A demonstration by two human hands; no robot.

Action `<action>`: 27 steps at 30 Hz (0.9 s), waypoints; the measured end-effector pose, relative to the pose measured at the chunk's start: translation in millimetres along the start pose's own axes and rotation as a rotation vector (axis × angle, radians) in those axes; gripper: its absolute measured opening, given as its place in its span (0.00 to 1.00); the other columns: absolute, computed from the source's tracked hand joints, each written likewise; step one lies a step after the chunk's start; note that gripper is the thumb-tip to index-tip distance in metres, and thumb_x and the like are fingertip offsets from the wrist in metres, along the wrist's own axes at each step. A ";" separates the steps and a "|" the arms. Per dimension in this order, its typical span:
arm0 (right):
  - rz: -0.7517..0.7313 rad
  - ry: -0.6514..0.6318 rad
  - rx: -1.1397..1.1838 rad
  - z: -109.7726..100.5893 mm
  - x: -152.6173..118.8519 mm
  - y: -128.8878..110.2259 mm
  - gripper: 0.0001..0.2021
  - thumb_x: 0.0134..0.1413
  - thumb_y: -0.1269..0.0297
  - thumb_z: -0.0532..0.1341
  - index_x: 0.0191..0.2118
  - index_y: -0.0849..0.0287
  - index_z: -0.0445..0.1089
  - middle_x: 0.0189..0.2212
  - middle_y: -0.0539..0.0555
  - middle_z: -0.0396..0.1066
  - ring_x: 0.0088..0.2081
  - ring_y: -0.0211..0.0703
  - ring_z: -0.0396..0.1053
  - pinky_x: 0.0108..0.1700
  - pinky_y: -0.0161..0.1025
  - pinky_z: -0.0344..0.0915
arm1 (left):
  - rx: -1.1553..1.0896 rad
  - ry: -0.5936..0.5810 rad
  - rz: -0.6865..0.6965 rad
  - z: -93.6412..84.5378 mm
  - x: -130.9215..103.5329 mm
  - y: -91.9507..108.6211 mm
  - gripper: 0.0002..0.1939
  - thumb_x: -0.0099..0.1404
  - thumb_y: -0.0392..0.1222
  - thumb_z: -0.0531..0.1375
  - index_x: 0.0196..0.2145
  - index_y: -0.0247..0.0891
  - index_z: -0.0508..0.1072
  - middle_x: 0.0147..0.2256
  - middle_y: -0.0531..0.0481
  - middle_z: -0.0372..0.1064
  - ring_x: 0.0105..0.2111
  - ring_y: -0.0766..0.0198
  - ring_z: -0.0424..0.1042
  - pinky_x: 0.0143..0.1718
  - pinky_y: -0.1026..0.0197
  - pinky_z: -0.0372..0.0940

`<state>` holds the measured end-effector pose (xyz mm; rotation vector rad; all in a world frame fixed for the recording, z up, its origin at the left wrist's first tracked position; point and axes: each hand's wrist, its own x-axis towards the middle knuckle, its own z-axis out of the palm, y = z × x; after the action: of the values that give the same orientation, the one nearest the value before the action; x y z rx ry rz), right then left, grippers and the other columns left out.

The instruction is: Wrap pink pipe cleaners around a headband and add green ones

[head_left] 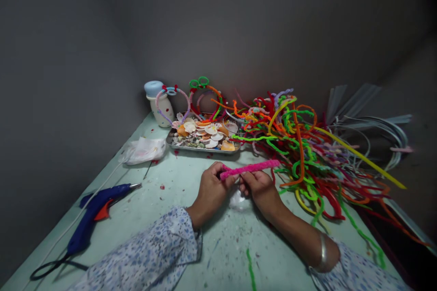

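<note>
A bright pink pipe cleaner (257, 167), which looks folded or doubled, is held above the middle of the table. My left hand (212, 189) is closed on its left end, thumb and fingers pinching it. Just to the right, my right hand (262, 191) grips it from below near its middle, with the other end sticking out to the upper right. The two hands nearly touch. Beneath them lies a small clear plastic piece (238, 201), partly hidden by my fingers.
A blue glue gun (89, 218) lies at left by a plastic packet (145, 150). Behind are a metal tray (191, 148) of shells, pipe-cleaner rings (173, 88) and a blue-lidded bottle (162, 109). A tangled heap of pipe cleaners (297, 145) covers the right side; a green one (251, 268) lies in front.
</note>
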<state>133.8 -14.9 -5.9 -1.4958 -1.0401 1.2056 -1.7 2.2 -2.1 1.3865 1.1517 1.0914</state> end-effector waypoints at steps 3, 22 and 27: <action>-0.007 0.017 -0.008 -0.3 1.6 1.4 0.16 0.50 0.52 0.58 0.21 0.60 0.66 0.14 0.48 0.65 0.17 0.34 0.60 0.22 0.33 0.57 | -0.034 -0.012 -0.026 1.5 0.8 -2.7 0.11 0.55 0.43 0.64 0.24 0.35 0.66 0.21 0.56 0.62 0.22 0.70 0.58 0.24 0.65 0.54; -0.011 -0.017 -0.033 1.1 0.7 4.9 0.17 0.50 0.51 0.58 0.21 0.60 0.66 0.14 0.48 0.65 0.18 0.34 0.60 0.23 0.33 0.58 | -0.067 -0.006 -0.031 -0.3 -0.9 -0.1 0.10 0.56 0.40 0.62 0.23 0.36 0.64 0.19 0.56 0.61 0.20 0.70 0.56 0.23 0.65 0.51; -0.011 -0.015 -0.025 1.7 1.3 4.1 0.17 0.50 0.51 0.58 0.22 0.60 0.66 0.14 0.48 0.65 0.18 0.34 0.61 0.23 0.33 0.57 | -0.116 -0.011 -0.040 0.7 -0.7 -0.8 0.11 0.55 0.41 0.63 0.23 0.36 0.64 0.19 0.56 0.61 0.20 0.71 0.57 0.23 0.65 0.52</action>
<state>132.6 -14.3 -10.3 -1.5012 -1.0756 1.2014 -1.1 1.5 -3.1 1.2734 1.0866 1.1035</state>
